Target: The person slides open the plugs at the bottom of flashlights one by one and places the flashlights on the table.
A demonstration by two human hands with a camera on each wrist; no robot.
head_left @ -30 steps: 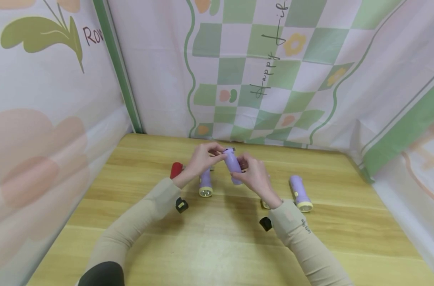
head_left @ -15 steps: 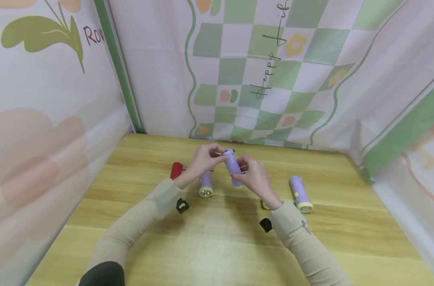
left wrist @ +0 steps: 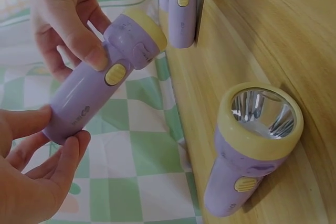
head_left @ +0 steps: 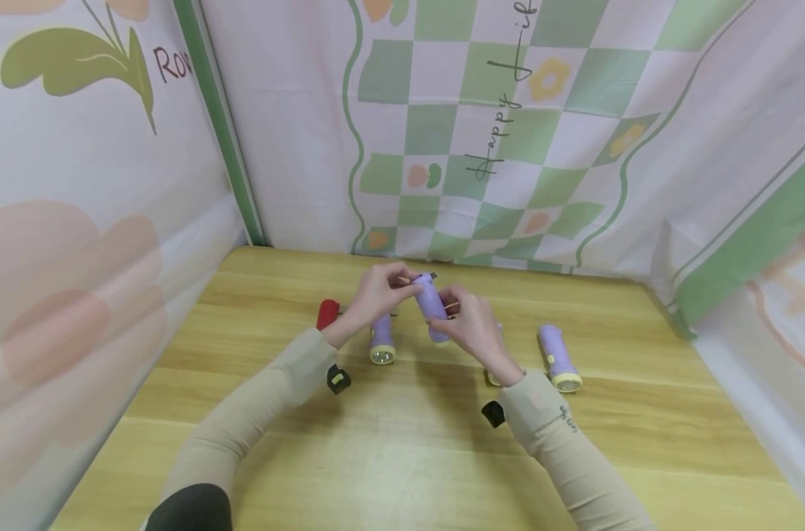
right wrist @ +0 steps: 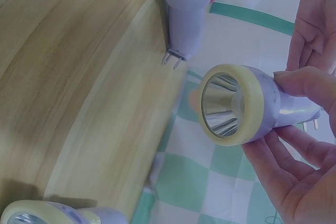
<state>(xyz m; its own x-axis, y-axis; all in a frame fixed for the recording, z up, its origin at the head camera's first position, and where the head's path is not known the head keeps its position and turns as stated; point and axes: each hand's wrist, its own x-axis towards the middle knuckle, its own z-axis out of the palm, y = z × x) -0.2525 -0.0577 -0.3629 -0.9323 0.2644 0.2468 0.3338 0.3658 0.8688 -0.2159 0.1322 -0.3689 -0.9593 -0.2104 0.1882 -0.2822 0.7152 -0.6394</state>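
Wooden table point(head_left: 389, 464) beneath; my left hand point(head_left: 376, 291) pinches a purple flashlight point(head_left: 430, 302) by its tail; my right hand point(head_left: 472, 324) grips its head end.

Left of the held flashlight point(head_left: 430, 304), a red object point(head_left: 326, 315) is partly hidden by the left wrist point(head_left: 337, 333); right of it, the right hand point(head_left: 472, 324) conceals most of another flashlight point(head_left: 493, 379), and sleeve lettering point(head_left: 566, 419) is illegibly small.
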